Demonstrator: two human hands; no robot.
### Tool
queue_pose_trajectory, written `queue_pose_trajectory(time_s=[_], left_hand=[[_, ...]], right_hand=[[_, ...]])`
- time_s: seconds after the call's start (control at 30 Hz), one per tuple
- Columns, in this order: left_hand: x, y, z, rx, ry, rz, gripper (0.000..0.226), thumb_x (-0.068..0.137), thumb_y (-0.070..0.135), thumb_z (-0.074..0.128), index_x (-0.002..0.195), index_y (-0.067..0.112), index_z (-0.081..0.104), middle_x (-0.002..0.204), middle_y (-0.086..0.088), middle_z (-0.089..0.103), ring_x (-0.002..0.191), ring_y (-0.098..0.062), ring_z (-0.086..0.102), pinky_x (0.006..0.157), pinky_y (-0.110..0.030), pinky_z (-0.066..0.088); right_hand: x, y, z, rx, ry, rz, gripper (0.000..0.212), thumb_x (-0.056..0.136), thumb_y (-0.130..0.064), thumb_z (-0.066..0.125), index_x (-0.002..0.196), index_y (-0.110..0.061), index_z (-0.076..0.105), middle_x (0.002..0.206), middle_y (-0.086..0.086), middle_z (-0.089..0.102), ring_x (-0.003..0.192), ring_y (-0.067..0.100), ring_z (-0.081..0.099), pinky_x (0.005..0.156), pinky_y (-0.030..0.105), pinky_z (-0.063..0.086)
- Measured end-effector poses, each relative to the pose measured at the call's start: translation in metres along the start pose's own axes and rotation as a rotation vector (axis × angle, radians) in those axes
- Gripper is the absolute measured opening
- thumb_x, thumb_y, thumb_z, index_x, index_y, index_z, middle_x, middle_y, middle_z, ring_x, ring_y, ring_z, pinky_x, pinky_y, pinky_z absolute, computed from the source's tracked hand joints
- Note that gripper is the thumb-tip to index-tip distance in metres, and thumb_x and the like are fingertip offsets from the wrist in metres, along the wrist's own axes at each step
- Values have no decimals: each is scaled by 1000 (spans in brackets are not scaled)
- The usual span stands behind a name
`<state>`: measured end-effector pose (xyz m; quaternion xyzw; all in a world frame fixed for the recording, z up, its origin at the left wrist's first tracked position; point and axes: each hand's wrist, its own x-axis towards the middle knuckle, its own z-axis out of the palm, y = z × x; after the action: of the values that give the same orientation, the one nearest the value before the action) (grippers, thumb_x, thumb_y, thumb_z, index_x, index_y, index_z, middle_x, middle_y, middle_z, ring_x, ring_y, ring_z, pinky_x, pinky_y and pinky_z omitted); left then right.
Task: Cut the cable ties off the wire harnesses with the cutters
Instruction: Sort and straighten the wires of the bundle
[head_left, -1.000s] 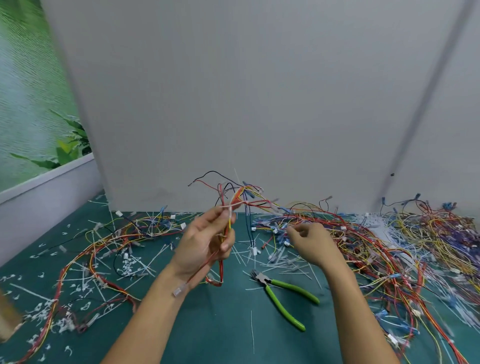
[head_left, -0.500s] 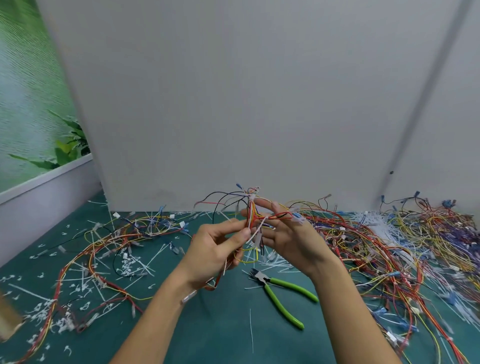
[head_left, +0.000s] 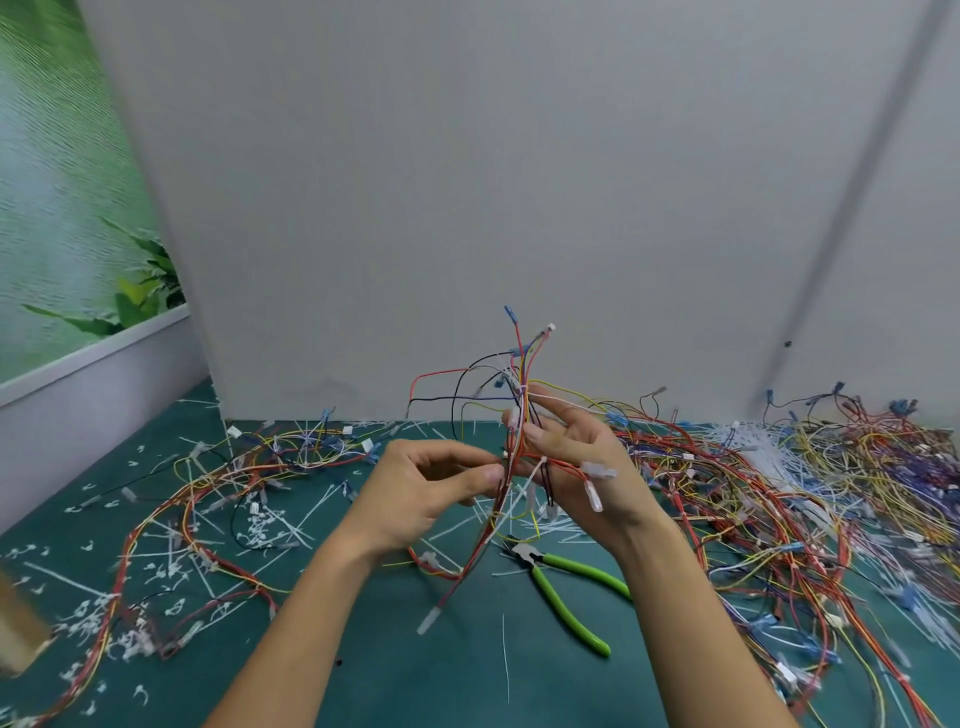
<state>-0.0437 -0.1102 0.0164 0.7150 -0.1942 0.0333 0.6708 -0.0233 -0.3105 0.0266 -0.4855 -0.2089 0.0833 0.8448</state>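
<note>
Now the cutters (head_left: 527, 555) lie flat, handles toward the person; above them left hand (head_left: 415, 499) and nearer right hand (head_left: 582, 462) each seem to pinch the upright harness (head_left: 523, 387).

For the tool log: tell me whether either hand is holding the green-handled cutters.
No, the green-handled cutters lie on the green mat while the left hand and right hand hold a wire harness.
</note>
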Motion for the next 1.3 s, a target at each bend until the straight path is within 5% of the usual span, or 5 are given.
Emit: queue_pose_trajectory(time_s=[0.37, 0.57, 0.67, 0.97, 1.3], left_hand=[[6, 2, -24, 99, 355, 119, 6, 86, 29, 80, 82, 25, 78, 73, 0, 74, 67, -9, 65, 62, -18, 51], [-5, 16, -24, 115, 739, 445, 50, 90, 28, 54, 50, 9, 32, 44, 4, 25, 45, -16, 22, 46, -34, 18], [-10, 26, -18, 291, 779, 576, 53, 97, 27, 58, 50, 20, 32, 48, 2, 32, 44, -9, 25, 46, -26, 20], [-13, 36, 5, 343, 411, 162, 49, 67, 74, 74, 78, 26, 75, 52, 0, 63, 47, -20, 58, 51, -31, 48], [-13, 34, 11, 412, 191, -13, 45, 104, 29, 53, 65, 13, 68, 57, -4, 70, 41, -23, 61, 51, -25, 49]], right_hand=[[-3, 4, 4, -61, 23, 22, 46, 89, 5, 67, 131, -13, 65, 106, 15, 74, 84, 23, 74, 73, 29, 58], [-5, 8, 11, -175, 15, 1, 41, 94, 10, 61, 122, -18, 71, 110, 15, 76, 95, 25, 75, 80, 26, 58], [-5, 10, 14, -197, 5, -3, 41, 95, 9, 62, 117, -23, 76, 109, 15, 77, 98, 25, 75, 84, 26, 58], [-3, 15, 14, -268, 39, 13, 41, 89, -1, 67, 125, -20, 70, 113, 18, 75, 95, 21, 73, 81, 24, 55], [-3, 17, 23, -319, 166, 67, 22, 94, -40, 66, 91, -20, 73, 75, 1, 55, 71, 18, 51, 66, 32, 40]])
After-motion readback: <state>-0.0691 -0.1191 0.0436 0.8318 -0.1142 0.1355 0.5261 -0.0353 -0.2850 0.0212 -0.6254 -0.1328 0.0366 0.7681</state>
